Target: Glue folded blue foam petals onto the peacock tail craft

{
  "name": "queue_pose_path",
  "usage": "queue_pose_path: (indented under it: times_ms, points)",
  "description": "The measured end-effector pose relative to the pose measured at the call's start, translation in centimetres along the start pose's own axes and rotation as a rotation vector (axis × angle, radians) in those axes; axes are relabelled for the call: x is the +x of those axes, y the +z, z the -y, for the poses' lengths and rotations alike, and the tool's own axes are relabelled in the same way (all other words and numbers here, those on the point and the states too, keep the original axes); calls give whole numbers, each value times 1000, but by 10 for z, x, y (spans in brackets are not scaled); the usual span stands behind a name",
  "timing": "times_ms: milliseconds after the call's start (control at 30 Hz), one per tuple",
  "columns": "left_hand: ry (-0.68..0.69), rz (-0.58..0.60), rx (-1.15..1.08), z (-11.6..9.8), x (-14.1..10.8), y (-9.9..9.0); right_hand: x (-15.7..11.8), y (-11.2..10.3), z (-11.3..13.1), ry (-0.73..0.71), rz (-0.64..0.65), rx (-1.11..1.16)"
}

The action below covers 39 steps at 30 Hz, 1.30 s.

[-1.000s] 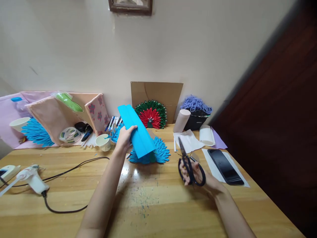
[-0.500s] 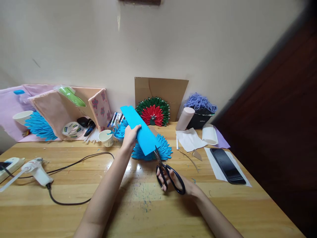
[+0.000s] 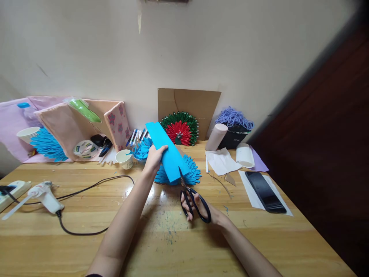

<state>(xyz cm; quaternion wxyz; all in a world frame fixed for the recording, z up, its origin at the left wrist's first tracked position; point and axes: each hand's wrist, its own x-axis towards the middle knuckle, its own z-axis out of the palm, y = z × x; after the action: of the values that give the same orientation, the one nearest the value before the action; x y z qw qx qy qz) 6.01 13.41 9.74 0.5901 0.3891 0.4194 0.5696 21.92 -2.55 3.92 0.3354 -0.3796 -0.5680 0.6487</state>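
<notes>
My left hand (image 3: 155, 157) grips a long strip of bright blue paper (image 3: 170, 156) by its left edge, holding it tilted above the table. In my right hand (image 3: 193, 204) are black-handled scissors (image 3: 205, 209), fingers through the loops. Their blades (image 3: 181, 177) meet the strip's lower end near its right corner. Behind and below the strip lies a fan of pointed blue petals (image 3: 192, 173), partly covered. Another blue petal cluster (image 3: 141, 150) shows left of my left hand, beside a paper cup (image 3: 124, 159).
A white glue gun (image 3: 47, 197) with a black cable lies at left. Against the wall stand a pink fabric-covered box (image 3: 59, 127), a red-and-green fan ornament (image 3: 179, 130) and cardboard (image 3: 188, 98). A phone (image 3: 265, 192), white roll (image 3: 244, 155) and purple yarn (image 3: 234, 118) are at right.
The scissors have shifted slightly left, their blades now reaching over the strip's lower end. The handles look a little closer together. My left hand keeps hold of the strip.
</notes>
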Motion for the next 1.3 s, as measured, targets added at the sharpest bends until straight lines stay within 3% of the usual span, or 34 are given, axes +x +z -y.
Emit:
queue_pose_path:
  times_ms: [200,433,767,1300]
  points:
    - [-18,-24,13,-4,-2,1,4,6,0,-4,-46,93]
    - [-36,-39,5,-10,-3,1,7,12,-4,-24,-175,30]
    - [2,144,43,-6,-11,8,11,16,-5,-19,-173,82]
    - [-22,179,69,-8,-19,15,12,17,-4,-45,-225,37]
